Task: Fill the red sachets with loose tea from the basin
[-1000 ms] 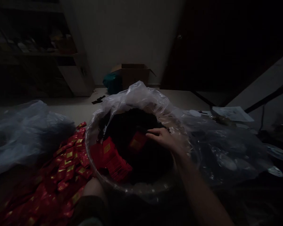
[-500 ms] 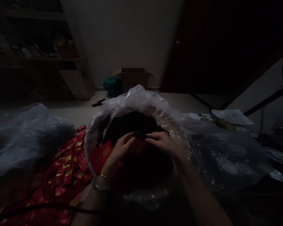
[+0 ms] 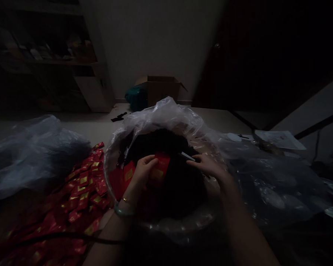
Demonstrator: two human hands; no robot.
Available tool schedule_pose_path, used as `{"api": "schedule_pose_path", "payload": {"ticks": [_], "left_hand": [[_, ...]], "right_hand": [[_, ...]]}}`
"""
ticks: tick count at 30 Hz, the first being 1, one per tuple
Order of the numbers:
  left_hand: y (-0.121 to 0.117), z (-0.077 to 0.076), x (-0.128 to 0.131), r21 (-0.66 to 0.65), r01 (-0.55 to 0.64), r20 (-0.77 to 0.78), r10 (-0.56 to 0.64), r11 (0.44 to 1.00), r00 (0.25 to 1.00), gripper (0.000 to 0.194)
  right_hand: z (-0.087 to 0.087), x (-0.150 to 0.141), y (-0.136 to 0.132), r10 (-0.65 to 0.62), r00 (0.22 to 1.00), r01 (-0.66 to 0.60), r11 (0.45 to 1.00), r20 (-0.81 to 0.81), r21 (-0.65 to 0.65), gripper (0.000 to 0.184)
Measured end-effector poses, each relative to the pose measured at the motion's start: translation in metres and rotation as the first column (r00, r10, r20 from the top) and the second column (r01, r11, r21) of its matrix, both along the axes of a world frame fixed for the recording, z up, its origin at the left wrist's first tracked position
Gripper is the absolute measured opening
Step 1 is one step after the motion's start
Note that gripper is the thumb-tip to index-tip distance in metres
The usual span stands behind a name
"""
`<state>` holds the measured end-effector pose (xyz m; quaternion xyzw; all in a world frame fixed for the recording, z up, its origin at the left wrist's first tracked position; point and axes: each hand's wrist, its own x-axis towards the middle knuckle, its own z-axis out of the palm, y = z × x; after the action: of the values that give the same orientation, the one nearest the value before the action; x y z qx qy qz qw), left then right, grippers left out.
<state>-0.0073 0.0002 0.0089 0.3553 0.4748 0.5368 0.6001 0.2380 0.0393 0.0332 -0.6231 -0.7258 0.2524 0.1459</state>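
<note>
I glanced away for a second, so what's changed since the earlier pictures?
The left hand has come in over the basin and holds the red packet. The right hand has let go of it, shifted right and now holds a slim pale tool. The teal bag, cardboard box and plastic liner stayed put.

The left forearm [image 3: 108, 236] is bare, its wrist encircled by two ornaments: a fine gold-coloured bracelet [image 3: 124, 200] and, just beside it on the elbow side, a thicker, rounded bangle [image 3: 123, 210], pale grey-green and faintly glossy; the right forearm [image 3: 240, 218], also bare, tapers toward the wrist
</note>
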Motion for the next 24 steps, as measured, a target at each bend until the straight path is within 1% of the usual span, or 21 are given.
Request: {"api": "schedule_pose_path", "payload": {"ticks": [2, 3, 4, 5, 6, 8, 9, 10, 12, 15, 19, 21, 24], "left_hand": [[0.001, -0.001, 0.001, 0.025, -0.025, 0.029, 0.025, 0.999, 0.999, 0.027], [0.001, -0.001, 0.002, 0.033, -0.033, 0.04, 0.032, 0.999, 0.999, 0.026], [0.001, -0.001, 0.003, 0.04, -0.035, 0.046, 0.033, 0.999, 0.998, 0.026], [0.0, -0.001, 0.005, 0.047, -0.031, 0.049, 0.029, 0.998, 0.998, 0.026], [0.0, -0.001, 0.006, 0.055, -0.022, 0.048, 0.019, 0.998, 0.999, 0.026], [-0.001, -0.001, 0.009, 0.079, 0.011, 0.038, -0.014, 0.997, 0.999, 0.026], [-0.002, -0.001, 0.009, 0.091, 0.028, 0.021, -0.03, 0.995, 0.999, 0.026], [-0.003, -0.001, 0.01, 0.096, 0.04, -0.004, -0.04, 0.995, 0.999, 0.025], [-0.004, 0.0, 0.01, 0.083, 0.053, -0.066, -0.048, 0.995, 0.997, 0.024], [-0.004, 0.001, 0.01, 0.043, 0.046, -0.122, -0.041, 0.998, 0.992, 0.027], [-0.003, 0.001, 0.011, 0.036, 0.068, -0.101, -0.065, 0.997, 0.993, 0.03], [-0.004, 0.003, 0.009, 0.025, 0.083, -0.09, -0.08, 0.996, 0.993, 0.029], [-0.006, 0.006, 0.003, -0.002, 0.139, -0.134, -0.138, 0.99, 0.981, 0.029]], "right_hand": [[-0.007, 0.005, 0.003, -0.019, 0.994, 0.013, 0.999, 0.11, 0.051, 0.029], [-0.009, 0.002, 0.003, -0.034, 0.993, 0.021, 0.994, 0.115, 0.106, 0.027], [-0.011, -0.005, 0.002, -0.044, 0.996, 0.031, 0.985, 0.074, 0.167, 0.026], [-0.012, -0.015, -0.001, -0.041, 0.999, 0.041, 0.975, -0.008, 0.219, 0.027], [-0.012, -0.028, -0.004, -0.031, 0.991, 0.062, 0.97, -0.132, 0.236, 0.029], [-0.012, -0.056, -0.011, 0.059, 0.927, 0.007, 0.985, -0.37, 0.174, 0.031], [-0.011, -0.068, -0.015, 0.084, 0.894, -0.025, 0.99, -0.439, 0.138, 0.029], [-0.011, -0.078, -0.018, 0.074, 0.874, -0.021, 0.993, -0.48, 0.115, 0.024], [-0.01, -0.089, -0.021, 0.048, 0.847, -0.011, 0.997, -0.529, 0.072, 0.023], [-0.007, -0.089, -0.021, 0.041, 0.821, -0.035, 0.999, -0.57, 0.021, 0.025], [-0.005, -0.079, -0.018, 0.045, 0.811, -0.087, 0.995, -0.583, -0.044, 0.027], [-0.004, -0.075, -0.017, 0.032, 0.804, -0.117, 0.988, -0.593, -0.105, 0.028], [-0.002, -0.07, -0.016, -0.011, 0.803, -0.136, 0.97, -0.596, -0.201, 0.03]]}}
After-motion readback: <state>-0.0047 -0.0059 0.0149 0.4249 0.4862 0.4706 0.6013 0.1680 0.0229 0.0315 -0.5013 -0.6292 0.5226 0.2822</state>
